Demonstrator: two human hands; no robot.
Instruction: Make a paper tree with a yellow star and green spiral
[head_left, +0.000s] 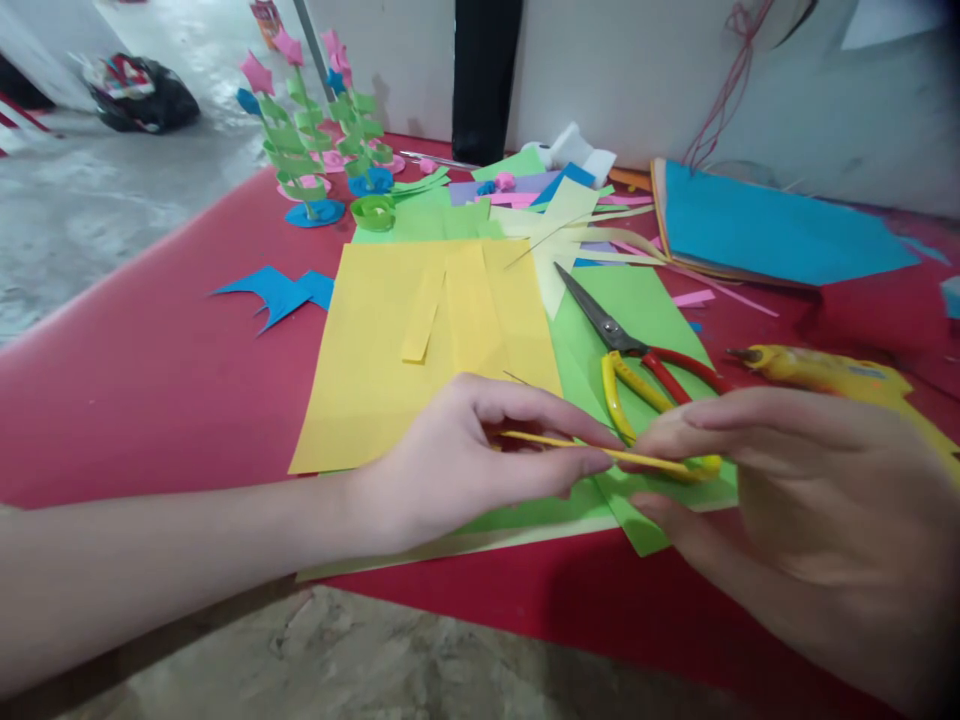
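Note:
My left hand [480,465] pinches a thin yellow paper strip [547,440], seen nearly edge-on, between thumb and fingers. Its free end points right, towards my right hand [795,490], whose thumb and fingers are apart around that end; the fingertips are close to the strip or touching it. Beneath the hands lie a yellow paper sheet [367,350] with a loose yellow strip [425,320] on it, and green paper [660,300]. Scissors [611,333] with red and yellow handles rest on the green paper, blades partly crossed, handles partly behind my right hand.
A yellow glue gun [832,370] lies at the right. Paper flowers [300,140] stand at the back left of the red table [187,400]. Blue paper scraps [277,297] lie left of the yellow sheet. A blue paper stack [772,225] sits at the back right.

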